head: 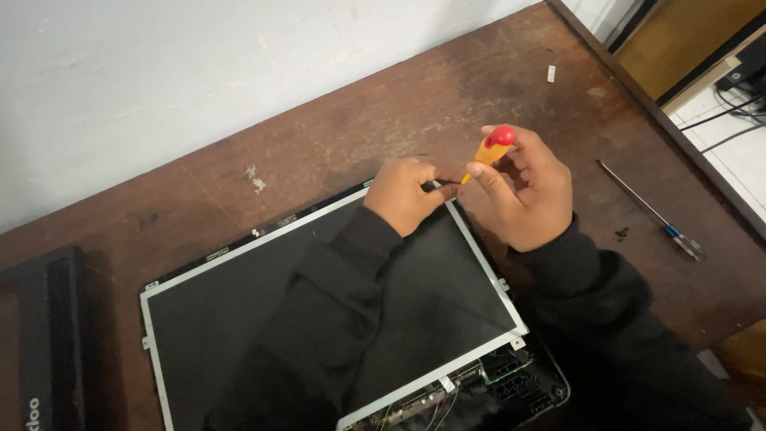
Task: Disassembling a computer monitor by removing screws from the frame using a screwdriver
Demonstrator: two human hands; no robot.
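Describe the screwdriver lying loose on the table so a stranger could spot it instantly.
Start at the wooden table and go right of the right hand. The loose screwdriver lies diagonally near the table's edge: a thin metal shaft with a blue handle, unlike the yellow-and-red screwdriver being held.

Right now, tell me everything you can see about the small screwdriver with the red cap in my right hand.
The screwdriver is small, with a yellow-orange plastic-looking handle and a rounded red cap. It slants, cap up and to the right, shaft down and to the left toward the screen panel's upper right corner. The right hand pinches the handle. The tip is hidden between both hands; the left hand sits right beside it.
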